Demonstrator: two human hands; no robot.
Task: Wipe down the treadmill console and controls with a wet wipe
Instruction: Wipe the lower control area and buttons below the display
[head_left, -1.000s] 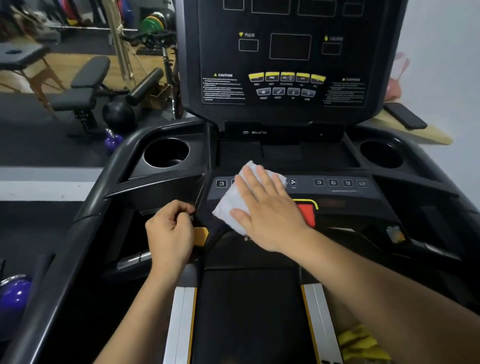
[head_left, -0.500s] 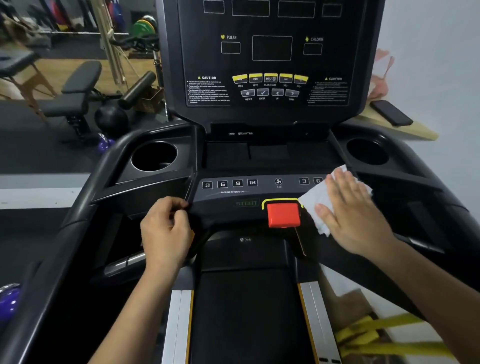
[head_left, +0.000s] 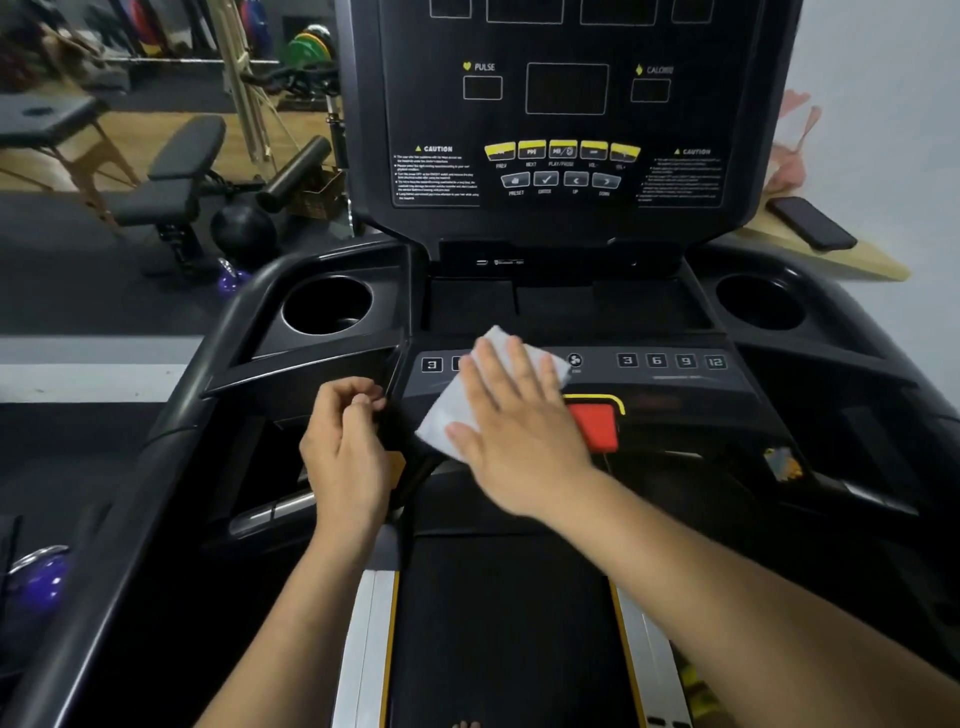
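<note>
The black treadmill console (head_left: 566, 104) rises in front of me, with yellow and grey buttons under dark displays. Below it runs the control strip (head_left: 670, 364) of numbered keys and a fan key. My right hand (head_left: 511, 431) lies flat, fingers straight, pressing a white wet wipe (head_left: 457, 410) onto the left half of that strip, covering several keys. The red stop button (head_left: 597, 426) sits just right of this hand. My left hand (head_left: 345, 447) has its fingers curled around the console's edge at the left handrail.
Cup holders (head_left: 327, 306) (head_left: 761, 304) flank the console. A dark phone (head_left: 810, 223) lies on a wooden shelf at the right. Weight benches, a black ball (head_left: 243, 228) and purple kettlebells (head_left: 39, 577) stand on the gym floor to the left. The belt (head_left: 498, 623) runs below.
My right hand slid the wipe from the right end of the control strip back to the left half, past the red stop button. My left hand stayed in place.
</note>
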